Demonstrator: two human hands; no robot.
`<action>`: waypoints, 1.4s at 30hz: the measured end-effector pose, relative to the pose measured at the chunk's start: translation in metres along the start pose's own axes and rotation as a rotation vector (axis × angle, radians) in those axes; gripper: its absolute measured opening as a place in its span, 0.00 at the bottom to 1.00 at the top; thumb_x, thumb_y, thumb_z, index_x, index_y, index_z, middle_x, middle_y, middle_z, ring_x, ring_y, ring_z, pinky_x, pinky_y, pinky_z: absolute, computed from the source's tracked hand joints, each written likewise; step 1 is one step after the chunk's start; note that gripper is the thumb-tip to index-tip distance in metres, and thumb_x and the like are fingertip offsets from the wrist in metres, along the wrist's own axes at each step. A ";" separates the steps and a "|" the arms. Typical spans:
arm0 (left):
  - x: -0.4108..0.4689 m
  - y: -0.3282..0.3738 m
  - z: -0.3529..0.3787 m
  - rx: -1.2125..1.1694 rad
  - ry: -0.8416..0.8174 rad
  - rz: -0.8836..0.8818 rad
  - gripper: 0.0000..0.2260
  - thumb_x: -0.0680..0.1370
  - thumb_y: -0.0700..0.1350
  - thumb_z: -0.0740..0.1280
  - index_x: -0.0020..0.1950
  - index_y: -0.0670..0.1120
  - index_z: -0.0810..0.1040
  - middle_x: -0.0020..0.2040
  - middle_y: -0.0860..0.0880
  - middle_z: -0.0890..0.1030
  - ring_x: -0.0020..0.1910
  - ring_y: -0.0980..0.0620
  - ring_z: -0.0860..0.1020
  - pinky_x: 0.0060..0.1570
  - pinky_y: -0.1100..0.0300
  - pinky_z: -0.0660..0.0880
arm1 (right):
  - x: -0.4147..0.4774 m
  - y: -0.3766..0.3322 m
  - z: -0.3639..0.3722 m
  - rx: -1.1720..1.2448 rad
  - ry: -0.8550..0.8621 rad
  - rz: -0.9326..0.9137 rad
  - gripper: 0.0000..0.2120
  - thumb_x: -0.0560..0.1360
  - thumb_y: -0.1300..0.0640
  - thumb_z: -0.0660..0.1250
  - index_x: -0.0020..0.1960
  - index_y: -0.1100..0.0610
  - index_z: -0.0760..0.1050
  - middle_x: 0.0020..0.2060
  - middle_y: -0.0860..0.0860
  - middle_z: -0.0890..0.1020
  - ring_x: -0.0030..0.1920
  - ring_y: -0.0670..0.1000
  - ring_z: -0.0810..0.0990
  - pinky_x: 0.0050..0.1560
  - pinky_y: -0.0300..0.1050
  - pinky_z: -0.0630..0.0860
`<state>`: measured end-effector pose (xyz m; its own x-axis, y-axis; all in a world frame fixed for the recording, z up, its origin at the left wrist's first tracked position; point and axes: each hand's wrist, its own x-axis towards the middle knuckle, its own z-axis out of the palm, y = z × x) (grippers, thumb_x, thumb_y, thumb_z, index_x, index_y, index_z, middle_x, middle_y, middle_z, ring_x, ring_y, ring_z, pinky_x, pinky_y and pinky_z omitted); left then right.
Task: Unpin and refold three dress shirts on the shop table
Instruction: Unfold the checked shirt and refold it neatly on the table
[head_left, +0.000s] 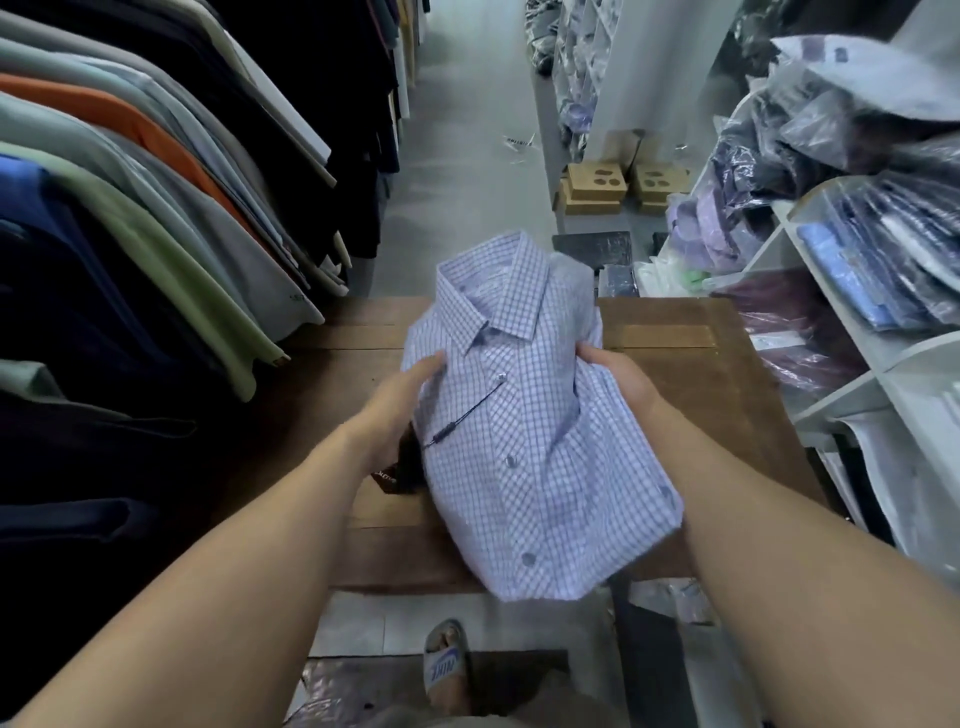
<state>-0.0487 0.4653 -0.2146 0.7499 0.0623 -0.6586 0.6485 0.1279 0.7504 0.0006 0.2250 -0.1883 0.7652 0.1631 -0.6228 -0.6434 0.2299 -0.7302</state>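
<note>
Folded check shirt (530, 467) is held over the bench (701, 374). Left hand (410, 400) and right hand (618, 379) both have fingers clamped on its side edges below the collar. I'd lay it flat, buttons up, before hunting pins, and keep the tag cord (467, 410) clear. Long axis runs away from the body, collar at the far end, leaning slightly left.

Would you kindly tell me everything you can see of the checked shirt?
The shirt is folded, buttoned, in pale blue-and-white check, seemingly light woven cloth. Its collar points away from the person; grey buttons run down the front. A dark string crosses the chest to a dark tag at its left edge. The left hand grips its left side, the right hand its right, over the wooden table.
</note>
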 end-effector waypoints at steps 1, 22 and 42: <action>0.002 -0.003 0.000 0.095 0.082 -0.012 0.25 0.72 0.65 0.72 0.61 0.49 0.78 0.57 0.48 0.84 0.56 0.46 0.82 0.62 0.45 0.76 | 0.003 0.004 -0.010 -0.055 0.068 0.013 0.16 0.85 0.54 0.57 0.59 0.63 0.78 0.47 0.57 0.84 0.45 0.55 0.83 0.43 0.47 0.79; -0.023 -0.016 0.063 1.431 0.434 0.173 0.31 0.80 0.49 0.64 0.80 0.50 0.54 0.74 0.41 0.65 0.71 0.38 0.66 0.67 0.42 0.67 | -0.010 0.043 -0.067 -1.176 0.371 -0.350 0.28 0.78 0.54 0.67 0.76 0.49 0.63 0.67 0.55 0.68 0.67 0.59 0.66 0.65 0.54 0.71; -0.044 0.001 0.119 1.213 0.148 -0.081 0.12 0.78 0.49 0.65 0.53 0.40 0.75 0.45 0.45 0.81 0.35 0.50 0.81 0.35 0.59 0.80 | -0.013 0.071 -0.055 -1.709 -0.057 -0.127 0.45 0.71 0.36 0.73 0.80 0.47 0.55 0.79 0.55 0.52 0.78 0.60 0.52 0.74 0.59 0.60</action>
<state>-0.0651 0.3455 -0.1784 0.7311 0.2189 -0.6461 0.4531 -0.8638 0.2201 -0.0564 0.1865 -0.2481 0.7850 0.2664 -0.5593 0.1528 -0.9582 -0.2420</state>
